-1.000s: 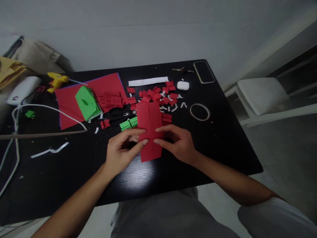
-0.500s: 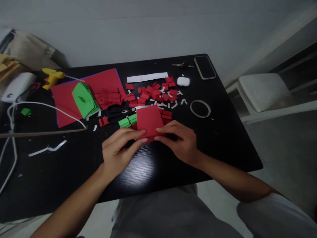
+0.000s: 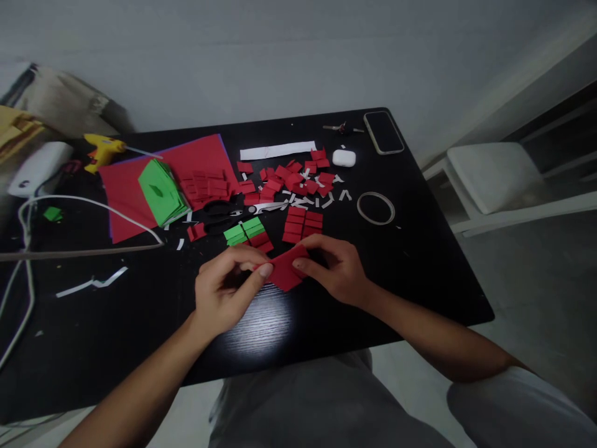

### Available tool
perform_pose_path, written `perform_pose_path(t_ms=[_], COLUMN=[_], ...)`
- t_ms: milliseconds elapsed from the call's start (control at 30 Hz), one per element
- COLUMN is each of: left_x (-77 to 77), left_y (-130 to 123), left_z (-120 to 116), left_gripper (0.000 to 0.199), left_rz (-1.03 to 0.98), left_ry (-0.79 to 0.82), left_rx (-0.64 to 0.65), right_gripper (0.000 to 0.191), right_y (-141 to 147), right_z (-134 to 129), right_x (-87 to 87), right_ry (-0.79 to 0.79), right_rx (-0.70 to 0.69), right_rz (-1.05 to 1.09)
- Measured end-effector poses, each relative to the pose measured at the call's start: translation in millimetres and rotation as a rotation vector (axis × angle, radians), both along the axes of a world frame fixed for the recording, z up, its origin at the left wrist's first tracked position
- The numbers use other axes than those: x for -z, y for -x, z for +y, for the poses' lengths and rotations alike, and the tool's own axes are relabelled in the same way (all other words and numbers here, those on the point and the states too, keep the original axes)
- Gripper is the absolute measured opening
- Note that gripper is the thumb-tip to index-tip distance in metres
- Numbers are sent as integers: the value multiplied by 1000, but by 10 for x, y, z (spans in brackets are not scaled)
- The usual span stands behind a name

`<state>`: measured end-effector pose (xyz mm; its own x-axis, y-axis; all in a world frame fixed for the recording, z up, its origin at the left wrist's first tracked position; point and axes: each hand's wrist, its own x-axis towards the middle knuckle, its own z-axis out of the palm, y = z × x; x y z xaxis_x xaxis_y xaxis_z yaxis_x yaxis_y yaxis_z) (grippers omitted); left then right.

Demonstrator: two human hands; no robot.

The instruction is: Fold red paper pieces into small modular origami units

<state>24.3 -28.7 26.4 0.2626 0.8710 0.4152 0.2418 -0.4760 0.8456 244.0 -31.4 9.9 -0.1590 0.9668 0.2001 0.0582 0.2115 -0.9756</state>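
Note:
A red paper piece [image 3: 285, 269] is held above the black table, pinched at its left edge by my left hand [image 3: 229, 283] and at its right edge by my right hand [image 3: 336, 267]. Both thumbs rest on its near face. Just beyond it lie a folded green paper bundle [image 3: 244, 231] and a folded red paper bundle [image 3: 302, 224]. Open black-handled scissors [image 3: 224, 214] lie behind the green bundle. Small red folded pieces [image 3: 293, 180] and white paper scraps are scattered farther back.
On the left are a yellow glue gun [image 3: 105, 151], a red sheet [image 3: 125, 199] with a green paper stack [image 3: 162, 193], and a white cable [image 3: 93, 200]. A phone [image 3: 383, 132], white case [image 3: 344, 158] and ring [image 3: 375, 208] lie on the right.
The red paper was a flat upright square and now looks lower and folded down between my hands. The scissors blades and red bundle behind it have come into view.

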Motion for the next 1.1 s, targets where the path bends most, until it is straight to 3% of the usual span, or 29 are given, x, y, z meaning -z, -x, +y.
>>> perform_pose_path(t_ms=[100, 267, 467, 633, 900, 1100], left_x=[5, 30, 68, 59, 86, 99], left_y=[-33, -48, 11, 14, -12, 6], left_z=[16, 55, 122, 185, 165, 171], left_gripper=[11, 12, 18, 25, 22, 23], left_rz=[7, 94, -31, -86, -83, -136], left_ry=[154, 246, 354, 358, 297, 316], left_rx=[-9, 8, -220, -255, -226, -268], right_gripper=[13, 17, 17, 11, 8, 11], right_y=[17, 36, 35, 47, 50, 51], right_z=[-2, -9, 49, 57, -15, 7], right_x=[22, 29, 74, 60, 68, 47], right_ry=[158, 206, 213, 167, -18, 95], right_rx=[-39, -95, 46, 134, 149, 177], right_rz=[9, -42, -28, 28, -111, -19])
